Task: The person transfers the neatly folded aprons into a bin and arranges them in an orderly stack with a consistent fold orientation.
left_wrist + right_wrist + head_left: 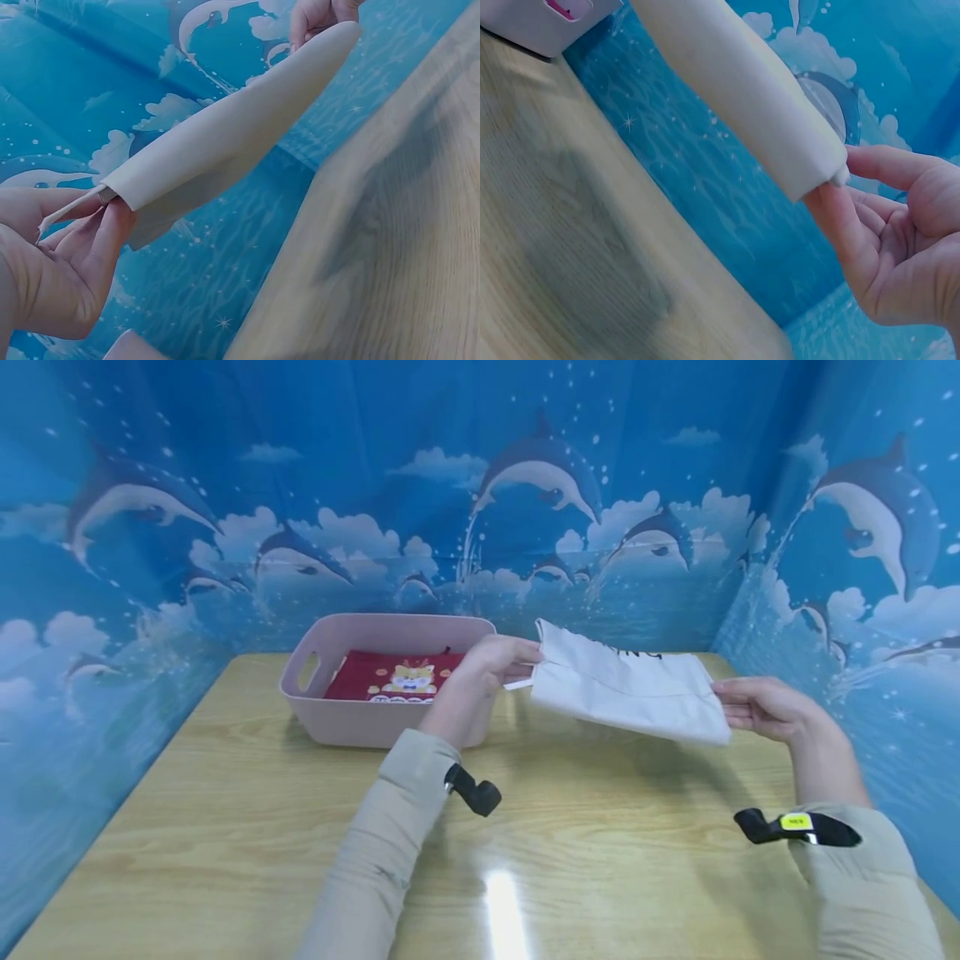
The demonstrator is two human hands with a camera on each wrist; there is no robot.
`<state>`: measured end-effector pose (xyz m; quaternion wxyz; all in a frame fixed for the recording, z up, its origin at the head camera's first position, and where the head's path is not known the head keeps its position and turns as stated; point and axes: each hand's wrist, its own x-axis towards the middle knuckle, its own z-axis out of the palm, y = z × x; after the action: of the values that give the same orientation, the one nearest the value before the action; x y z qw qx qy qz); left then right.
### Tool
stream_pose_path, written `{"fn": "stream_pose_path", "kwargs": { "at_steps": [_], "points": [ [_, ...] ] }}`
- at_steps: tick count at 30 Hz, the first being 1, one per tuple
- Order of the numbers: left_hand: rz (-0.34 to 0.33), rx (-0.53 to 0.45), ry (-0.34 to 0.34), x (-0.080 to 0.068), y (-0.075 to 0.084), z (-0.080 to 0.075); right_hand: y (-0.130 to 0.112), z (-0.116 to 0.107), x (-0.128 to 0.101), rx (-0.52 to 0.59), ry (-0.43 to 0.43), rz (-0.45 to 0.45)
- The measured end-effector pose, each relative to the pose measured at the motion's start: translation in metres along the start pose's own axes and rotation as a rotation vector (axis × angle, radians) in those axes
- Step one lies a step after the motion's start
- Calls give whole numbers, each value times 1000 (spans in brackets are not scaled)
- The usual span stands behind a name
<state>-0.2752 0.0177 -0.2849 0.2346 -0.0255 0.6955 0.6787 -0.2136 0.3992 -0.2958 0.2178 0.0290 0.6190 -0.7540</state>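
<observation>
Two ends of a folded white cloth bag [630,692] are pinched by left hand [491,664] and right hand [761,706] above the desk [600,860]; level lowering seems called for next.

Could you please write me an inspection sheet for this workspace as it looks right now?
Surface: wooden table, glossy, with a light glare near the front edge.
Job's things: folded white cloth bag with black lettering, held in the air above the table.
Clutter: pink basket at the back left, holding a red item with a cartoon print.
Grips: left hand pinches the bag's left end; right hand holds its right end.
Cables: nothing seen; a black camera mount sits on each wrist.
Surroundings: blue dolphin-and-cloud backdrop on three sides.
</observation>
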Motion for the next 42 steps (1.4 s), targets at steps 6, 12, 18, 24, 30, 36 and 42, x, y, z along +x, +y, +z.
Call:
{"fn": "stream_pose_path", "kwargs": {
  "at_steps": [6, 12, 18, 24, 30, 36, 42],
  "points": [
    [37, -18, -67, 4, 12, -8, -4, 12, 5, -51, 96, 21],
    [50, -27, -82, 0, 19, -17, -10, 22, 11, -53, 76, 15],
    [77, -33, -71, -4, 20, -30, -13, 33, 18, -65, 48, -1],
    [94, -39, -32, -9, 22, -43, -14, 47, 27, -45, 28, 1],
    [93, -46, 5, -14, 23, -55, -16, 59, 38, -43, 25, -4],
    [102, -61, 36, -19, 23, -68, -18, 72, 47, -59, 54, 3],
    [99, -62, 59, -21, 23, -79, -19, 83, 56, -94, 67, 7]
  ]
}}
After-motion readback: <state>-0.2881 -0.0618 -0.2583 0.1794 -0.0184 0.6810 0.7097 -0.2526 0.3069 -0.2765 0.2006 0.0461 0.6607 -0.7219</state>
